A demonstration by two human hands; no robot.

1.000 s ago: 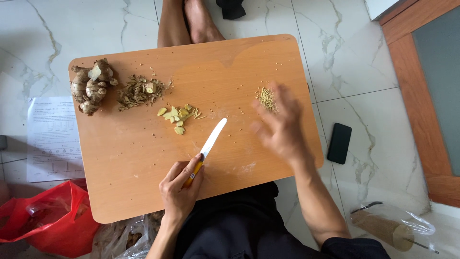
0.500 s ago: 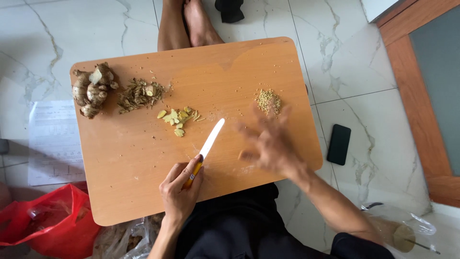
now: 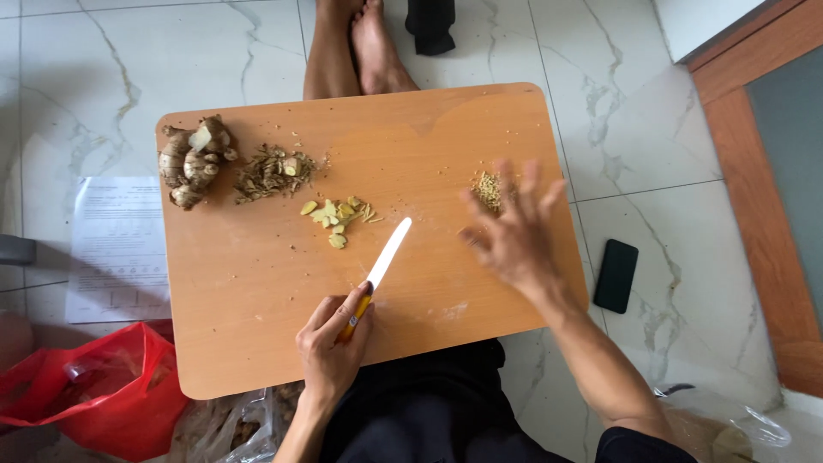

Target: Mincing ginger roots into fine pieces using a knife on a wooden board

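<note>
My left hand (image 3: 330, 347) grips the yellow handle of a white-bladed knife (image 3: 387, 254), whose blade points up and right over the wooden board (image 3: 257, 283). My right hand (image 3: 512, 230) hovers open, fingers spread and blurred, just below and partly over a small pile of minced ginger (image 3: 487, 188) at the board's right side. Yellow ginger slices (image 3: 336, 214) lie just beyond the knife tip. A heap of brown peelings (image 3: 270, 171) and whole ginger roots (image 3: 193, 159) sit at the board's far left.
A black phone (image 3: 615, 275) lies on the marble floor right of the board. A printed paper sheet (image 3: 116, 249) and a red plastic bag (image 3: 94, 394) are at the left. Bare feet (image 3: 364, 43) rest beyond the board. A wooden door frame (image 3: 754, 171) runs along the right.
My right hand moved down toward the near edge, then back up and right to the minced pile. The left hand and knife stayed put.
</note>
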